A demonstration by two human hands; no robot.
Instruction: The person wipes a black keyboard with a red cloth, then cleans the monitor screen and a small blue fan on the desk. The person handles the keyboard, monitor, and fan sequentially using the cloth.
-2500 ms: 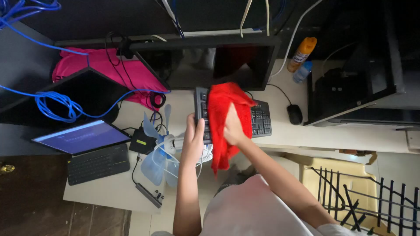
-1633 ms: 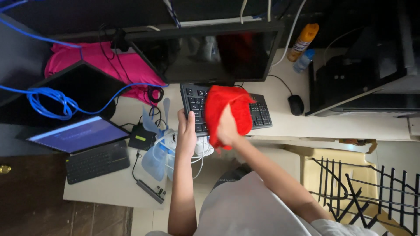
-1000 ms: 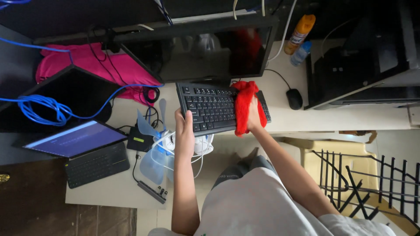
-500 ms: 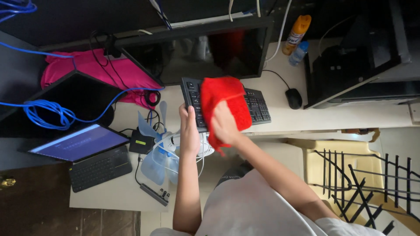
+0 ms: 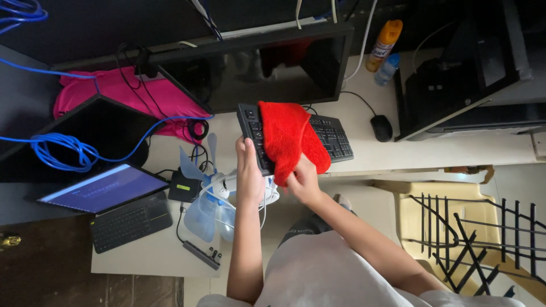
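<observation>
The left hand (image 5: 249,173) closes its grip on the near left edge of the black keyboard (image 5: 335,136), which lies on the table (image 5: 443,150) below the monitor (image 5: 267,74), long axis running left to right. The right hand (image 5: 303,181) pinches a red cloth (image 5: 290,136) draped over the keyboard's left-middle keys, just ahead of that hand and nearer it than the left.

Both forearms reached forward, roughly parallel. Left hand (image 5: 249,176) flat, fingers extended upward, thumb wrapped. Right hand (image 5: 303,181) just beside it, fingers curled in a closed grip.
</observation>
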